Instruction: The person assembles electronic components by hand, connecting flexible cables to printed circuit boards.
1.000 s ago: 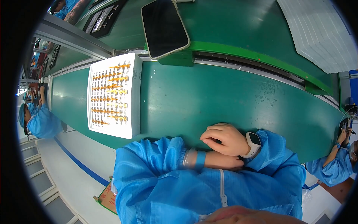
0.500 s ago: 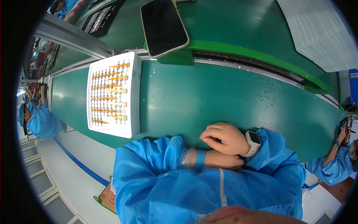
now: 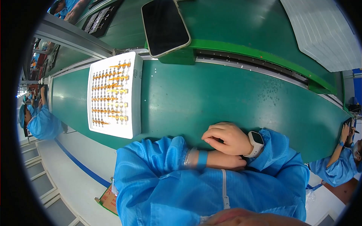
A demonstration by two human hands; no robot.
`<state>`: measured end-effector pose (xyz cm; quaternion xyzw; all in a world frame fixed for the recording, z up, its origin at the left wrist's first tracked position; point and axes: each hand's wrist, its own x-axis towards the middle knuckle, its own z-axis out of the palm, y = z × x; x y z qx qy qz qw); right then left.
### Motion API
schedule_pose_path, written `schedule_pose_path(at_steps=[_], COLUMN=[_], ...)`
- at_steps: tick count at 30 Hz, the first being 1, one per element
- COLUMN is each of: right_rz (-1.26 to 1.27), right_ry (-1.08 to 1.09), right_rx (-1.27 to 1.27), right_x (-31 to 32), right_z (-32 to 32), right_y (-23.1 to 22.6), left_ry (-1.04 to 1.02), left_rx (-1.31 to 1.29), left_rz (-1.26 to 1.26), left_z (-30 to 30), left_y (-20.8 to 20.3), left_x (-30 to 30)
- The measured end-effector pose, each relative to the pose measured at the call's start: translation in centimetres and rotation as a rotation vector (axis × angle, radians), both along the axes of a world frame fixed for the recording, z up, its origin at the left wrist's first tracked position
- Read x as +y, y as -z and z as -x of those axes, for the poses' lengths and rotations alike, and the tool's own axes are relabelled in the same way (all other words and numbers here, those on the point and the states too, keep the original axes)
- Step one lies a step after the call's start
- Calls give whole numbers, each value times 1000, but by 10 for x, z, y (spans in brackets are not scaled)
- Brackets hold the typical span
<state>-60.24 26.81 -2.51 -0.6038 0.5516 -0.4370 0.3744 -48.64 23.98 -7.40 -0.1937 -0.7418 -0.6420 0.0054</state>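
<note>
My forearms are crossed at the near edge of the green worktable (image 3: 181, 98). My right hand (image 3: 228, 138), with a white watch (image 3: 256, 139) at its wrist, rests over my left forearm. Its fingers are loosely curled together, and nothing shows in them. Under it, my left hand (image 3: 232, 162) points to the right, wearing a blue wristband (image 3: 202, 159); its fingers are mostly hidden by my right wrist and sleeve. Left of my hands, apart from both, a white foam tray (image 3: 136, 101) holds rows of small metal parts with orange flexible strips (image 3: 117, 78).
A phone (image 3: 166, 28) lies on a green ledge (image 3: 241, 49) at the far side. Stacked white sheets (image 3: 320, 34) are at the far right. A metal beam (image 3: 75, 35) crosses the upper left. Co-workers in blue sit at the left (image 3: 43, 122) and right (image 3: 335, 164).
</note>
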Motion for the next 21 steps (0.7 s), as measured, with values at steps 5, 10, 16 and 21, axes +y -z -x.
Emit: schedule_pose_path(at_steps=[5, 10, 16, 21], right_rz=[-22, 16, 5, 8], right_ry=[0, 1, 1, 2], right_rx=[-6, 18, 15, 14], right_x=[0, 0, 0, 0], right_z=[0, 0, 1, 0], right_y=[0, 2, 0, 1], left_ry=[-5, -11, -15, -17], left_rx=[6, 11, 17, 23], left_rz=[8, 16, 25, 34], left_z=[0, -1, -1, -1], left_y=[0, 0, 0, 0], left_x=[0, 0, 0, 0])
